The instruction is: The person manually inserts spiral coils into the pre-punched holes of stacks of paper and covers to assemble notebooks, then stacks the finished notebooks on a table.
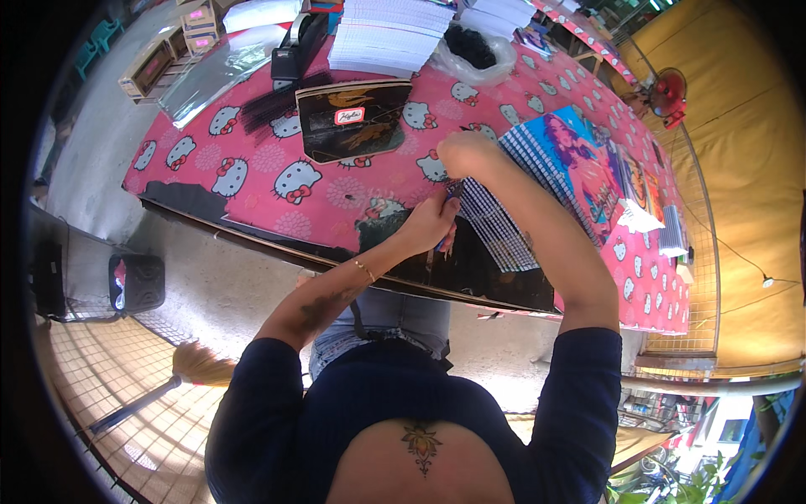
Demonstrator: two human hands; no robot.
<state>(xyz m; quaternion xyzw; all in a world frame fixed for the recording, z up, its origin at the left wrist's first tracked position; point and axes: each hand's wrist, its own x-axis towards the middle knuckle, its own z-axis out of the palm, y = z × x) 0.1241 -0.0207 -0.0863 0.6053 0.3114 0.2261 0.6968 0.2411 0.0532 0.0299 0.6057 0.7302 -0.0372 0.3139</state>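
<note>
My left hand point(430, 223) is closed around a small hand tool with blue handles point(442, 242), which looks like pliers. Its dark head points up toward my right hand point(467, 156). That hand is closed at the upper left corner of a stack of spiral-bound notebooks point(564, 160); what its fingers pinch is hidden. The top notebook has a bright blue and pink illustrated cover, and rows of coil binding point(495, 220) run down the stack's left side. My right forearm crosses over the stack. Left of my hands lies a black notebook with gold patterns point(327, 139) and a small label.
The table point(277, 220) wears a torn pink cartoon-cat cover. Toward the back are black plastic coils point(267, 113), a tape dispenser point(290, 63), paper stacks point(388, 42) and a plastic bag with black contents point(472, 49). A red fan point(669, 92) stands at right, a broom point(197, 365) lower left.
</note>
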